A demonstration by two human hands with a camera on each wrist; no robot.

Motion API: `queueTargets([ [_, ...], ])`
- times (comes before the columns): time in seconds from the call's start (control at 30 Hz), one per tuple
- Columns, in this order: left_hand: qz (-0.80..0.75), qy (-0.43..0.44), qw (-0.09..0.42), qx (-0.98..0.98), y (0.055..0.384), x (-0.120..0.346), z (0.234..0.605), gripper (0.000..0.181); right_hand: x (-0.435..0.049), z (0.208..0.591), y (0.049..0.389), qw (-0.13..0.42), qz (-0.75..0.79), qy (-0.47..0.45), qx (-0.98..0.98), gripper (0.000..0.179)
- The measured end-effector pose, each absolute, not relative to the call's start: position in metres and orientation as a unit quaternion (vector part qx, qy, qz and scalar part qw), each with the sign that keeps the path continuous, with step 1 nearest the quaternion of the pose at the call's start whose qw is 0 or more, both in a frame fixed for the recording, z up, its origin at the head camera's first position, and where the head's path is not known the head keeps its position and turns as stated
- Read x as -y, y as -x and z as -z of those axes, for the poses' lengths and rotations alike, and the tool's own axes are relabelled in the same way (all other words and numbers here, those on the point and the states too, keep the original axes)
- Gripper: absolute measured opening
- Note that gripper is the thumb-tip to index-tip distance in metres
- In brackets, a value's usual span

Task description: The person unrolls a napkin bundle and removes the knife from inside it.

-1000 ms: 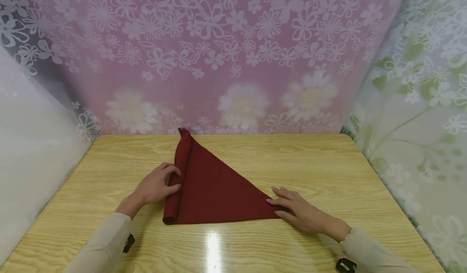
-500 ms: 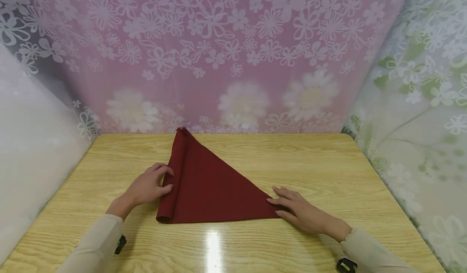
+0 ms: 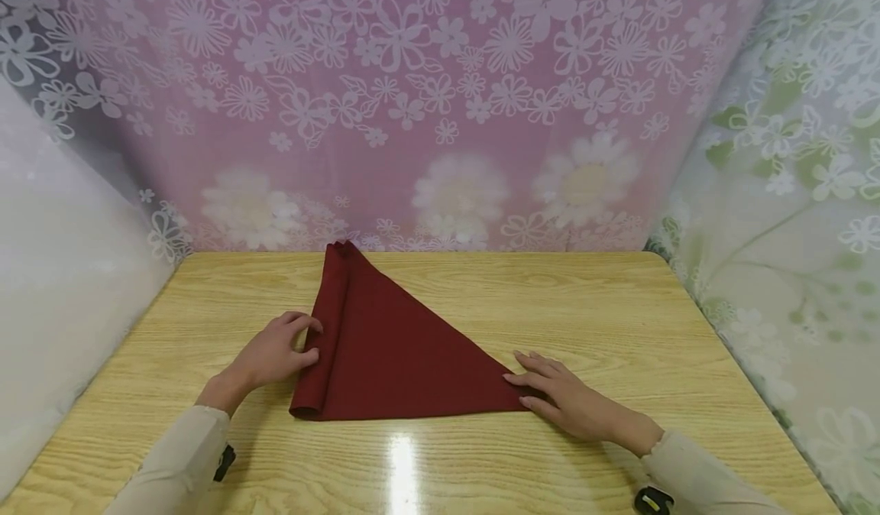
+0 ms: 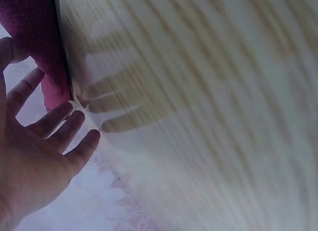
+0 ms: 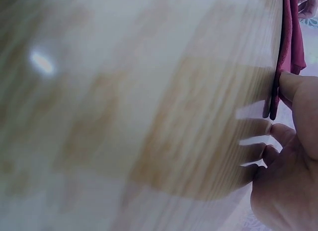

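Note:
A dark red cloth [image 3: 406, 354] lies on the table as a triangle, its left side turned into a loose roll [image 3: 326, 331]. My left hand [image 3: 271, 351] touches the outer side of this roll with thumb and fingertips. Seen in the left wrist view, the fingers [image 4: 49, 119] are spread and nearly straight beside the cloth [image 4: 37, 32]. At the triangle's right point, my right hand [image 3: 567, 396] rests with its fingertips on the cloth, the fingers extended. The right wrist view shows the thumb against the thin cloth edge [image 5: 285, 47]; part of the fingers is hidden.
The wood-grain table [image 3: 440, 469] reflects light near its front. A pink flowered curtain [image 3: 440, 118] hangs behind the back edge, where the tip of the cloth reaches. Pale flowered sheets [image 3: 791, 232] stand at both sides.
My left hand has moved slightly left along with the roll, so more flat cloth shows to the right of it. The right hand has stayed at the right point.

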State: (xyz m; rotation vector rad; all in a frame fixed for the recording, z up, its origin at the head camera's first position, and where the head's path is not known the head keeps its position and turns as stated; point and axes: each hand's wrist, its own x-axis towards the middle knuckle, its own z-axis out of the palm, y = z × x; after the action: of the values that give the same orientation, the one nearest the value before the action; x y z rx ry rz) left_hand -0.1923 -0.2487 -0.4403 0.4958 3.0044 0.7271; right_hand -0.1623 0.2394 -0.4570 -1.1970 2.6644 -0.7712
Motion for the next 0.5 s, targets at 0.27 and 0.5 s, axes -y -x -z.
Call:
queueTargets([
  [0.27,-0.237,-0.149,0.008,-0.96,0.1908,0.2494,0.4427,0.032,-0.2401,0.4601,0.1624,0.057,0.256,0.398,-0.879,0.037],
  [0.5,-0.239,-0.149,0.007,-0.96,0.189,0.2499,0.4428,0.033,-0.24,0.462,0.1635,0.058,0.254,0.392,-0.882,0.038],
])
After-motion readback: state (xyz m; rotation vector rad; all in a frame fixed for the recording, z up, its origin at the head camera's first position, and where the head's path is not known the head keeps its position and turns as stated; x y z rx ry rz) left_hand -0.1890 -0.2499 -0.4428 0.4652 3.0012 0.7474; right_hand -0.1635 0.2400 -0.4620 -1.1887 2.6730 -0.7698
